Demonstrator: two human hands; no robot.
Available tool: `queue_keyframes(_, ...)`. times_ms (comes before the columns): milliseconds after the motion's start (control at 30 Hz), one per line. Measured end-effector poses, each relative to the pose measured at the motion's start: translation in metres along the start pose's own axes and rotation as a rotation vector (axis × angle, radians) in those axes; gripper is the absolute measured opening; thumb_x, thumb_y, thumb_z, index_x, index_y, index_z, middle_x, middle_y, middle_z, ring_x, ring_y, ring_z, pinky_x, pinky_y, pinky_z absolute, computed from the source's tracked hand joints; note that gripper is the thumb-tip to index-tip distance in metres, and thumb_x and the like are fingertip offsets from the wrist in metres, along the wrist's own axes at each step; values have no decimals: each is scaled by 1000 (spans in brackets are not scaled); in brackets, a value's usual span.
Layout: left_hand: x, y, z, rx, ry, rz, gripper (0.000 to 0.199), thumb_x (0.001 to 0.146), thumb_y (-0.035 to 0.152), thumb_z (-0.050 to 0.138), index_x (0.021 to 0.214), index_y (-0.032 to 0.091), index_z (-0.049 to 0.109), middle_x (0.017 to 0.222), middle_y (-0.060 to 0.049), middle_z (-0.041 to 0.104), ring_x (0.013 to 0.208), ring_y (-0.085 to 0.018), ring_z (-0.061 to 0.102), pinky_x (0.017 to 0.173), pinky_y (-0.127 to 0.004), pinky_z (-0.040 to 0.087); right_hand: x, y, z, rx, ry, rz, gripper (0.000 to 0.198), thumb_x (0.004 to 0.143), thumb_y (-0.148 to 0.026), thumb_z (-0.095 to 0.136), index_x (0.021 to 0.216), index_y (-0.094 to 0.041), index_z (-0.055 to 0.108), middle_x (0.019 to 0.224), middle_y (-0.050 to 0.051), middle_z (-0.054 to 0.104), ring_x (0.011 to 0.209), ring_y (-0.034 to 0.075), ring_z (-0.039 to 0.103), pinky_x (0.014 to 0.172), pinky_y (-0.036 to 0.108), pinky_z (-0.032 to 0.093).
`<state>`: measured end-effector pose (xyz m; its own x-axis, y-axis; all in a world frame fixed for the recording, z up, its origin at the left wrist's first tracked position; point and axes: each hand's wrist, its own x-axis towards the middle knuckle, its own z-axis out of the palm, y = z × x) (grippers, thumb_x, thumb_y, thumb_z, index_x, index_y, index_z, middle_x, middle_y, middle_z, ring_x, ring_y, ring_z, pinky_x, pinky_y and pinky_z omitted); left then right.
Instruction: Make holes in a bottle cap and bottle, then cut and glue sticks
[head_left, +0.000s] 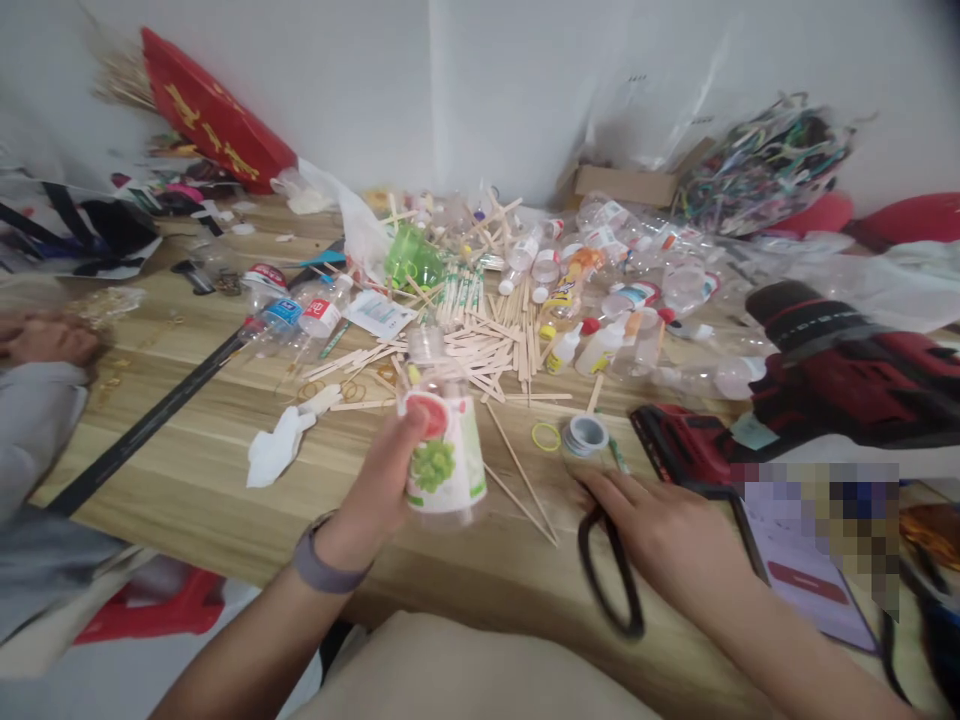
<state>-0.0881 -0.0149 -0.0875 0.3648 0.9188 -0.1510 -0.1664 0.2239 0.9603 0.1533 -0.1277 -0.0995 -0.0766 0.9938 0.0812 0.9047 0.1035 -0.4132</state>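
Just beyond the fingertips of the right hand [652,510] sits a grey, ring-shaped roll of tape [577,440]. Farther out to that hand's right lies a bulky red-and-black power drill [862,390]. Well beyond the same hand stands an open brown cardboard box [626,184], beside a multicoloured tangle [765,170], blurred but probably shredded strips. Left of the left hand [394,460] lies a crumpled white tissue [274,448], then a long, flat black strip [157,415]; far beyond leans a red panel with gold characters [214,115].
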Motion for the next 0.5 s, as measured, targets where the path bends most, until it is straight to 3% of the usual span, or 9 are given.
queue_keyframes(67, -3, -3, 4, -182, -138, -122, 76, 78, 75, 52, 133, 22, 48, 106, -10, 70, 85, -26, 70, 67, -36, 56, -17, 16, 7, -282, 64, -68, 28, 90, -9, 41, 93, -18, 67, 87, 11, 71, 80, 23, 70, 58, 28, 50)
queue_keyframes(167, -7, -8, 8, -329, -237, -129, 77, 74, 72, 61, 134, 25, 50, 100, -8, 71, 79, -25, 71, 66, -35, 57, -32, 36, 22, -527, 13, -79, 28, 87, -15, 51, 110, -23, 66, 96, 6, 73, 73, 21, 71, 52, 27, 52)
queue_keyframes(333, -10, -13, 14, -486, -359, -131, 71, 75, 64, 69, 133, 26, 54, 104, -10, 72, 85, -26, 71, 69, -35, 57, -43, 47, 31, -325, -24, 50, 36, 91, -34, 53, 126, -28, 61, 120, 5, 69, 88, 21, 73, 61, 28, 59)
queue_keyframes(400, -10, -13, 17, -566, -391, -169, 70, 74, 63, 70, 132, 27, 56, 105, -9, 74, 85, -25, 72, 70, -33, 57, -50, 47, 24, -256, 117, 144, 36, 92, -44, 51, 123, -29, 62, 120, 5, 68, 86, 22, 73, 59, 30, 58)
queue_keyframes(500, -10, -15, 22, -650, -433, -243, 71, 70, 67, 71, 127, 26, 60, 101, -10, 76, 85, -25, 72, 70, -30, 56, -60, 54, 6, -110, 534, 459, 43, 88, -60, 52, 105, -24, 67, 97, 7, 70, 70, 22, 69, 56, 33, 54)
